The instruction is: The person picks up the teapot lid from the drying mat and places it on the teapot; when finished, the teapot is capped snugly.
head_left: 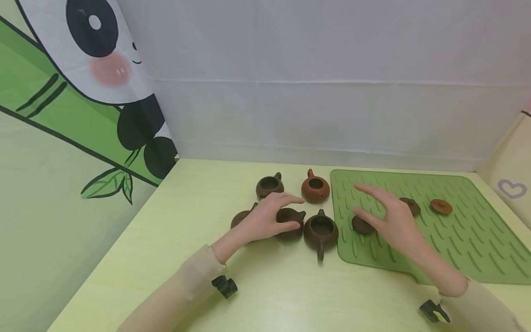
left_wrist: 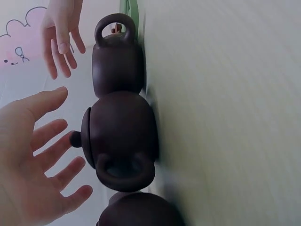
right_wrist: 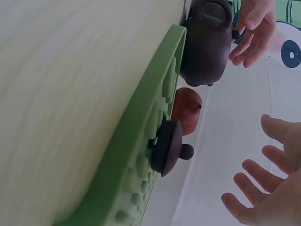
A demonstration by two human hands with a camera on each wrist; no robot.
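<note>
My left hand (head_left: pixel 269 212) hovers with spread fingers over a dark brown clay teapot (head_left: pixel 289 226). In the left wrist view this teapot (left_wrist: pixel 124 132) wears its lid, and its knob (left_wrist: pixel 75 139) overlaps a fingertip. Beside it stands a dark teapot (head_left: pixel 321 233) with an uncovered mouth. Above the green mat (head_left: pixel 469 240), my right hand (head_left: pixel 392 221) is held with fingers apart and nothing between them. Right below it a dark lid (head_left: pixel 362 225) lies knob up on the mat, seen side-on in the right wrist view.
Farther back stand an uncovered dark teapot (head_left: pixel 267 186) and a reddish-brown one (head_left: pixel 315 190). Another dark teapot (head_left: pixel 240 218) is partly hidden by my left hand. A second dark lid (head_left: pixel 411 206) and a reddish lid (head_left: pixel 441 206) lie on the mat. A white cloth (head_left: pixel 323 120) hangs behind.
</note>
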